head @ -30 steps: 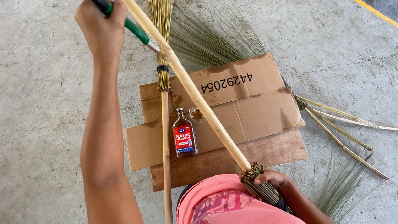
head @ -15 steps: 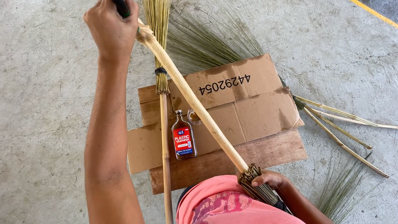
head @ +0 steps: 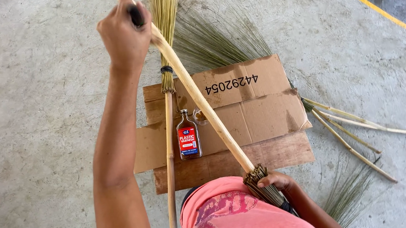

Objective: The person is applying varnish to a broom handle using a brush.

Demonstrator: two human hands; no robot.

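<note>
Over the last second the left hand has slid up the broom handle, away from the body and toward the far end, and the dark-handled tool in its fist now shows only as a short black stub; the green part seen a moment ago is hidden. That reads, as a judgement, as a stroke running along the stick toward its tip. The left hand is closed tight around that tool and presses against the pale stick.

The right hand has not shifted. It is clasped around the bound end of the broom, where stiff brown fibres are bunched and tied, close against the pink shirt.

The handle is a smooth, round, light-yellow stick, slanting from the lap up past the top edge of the view. A second broom lies beneath it along the left part of the flattened cardboard, with a thin cane shaft and a fan of fine straw-green bristles. A small flat glass bottle of brown liquid with a red and blue label lies on the cardboard just beside that shaft. More loose bristles spread over the rough grey concrete floor beyond the cardboard's far edge, and bare canes lie off its right edge.
</note>
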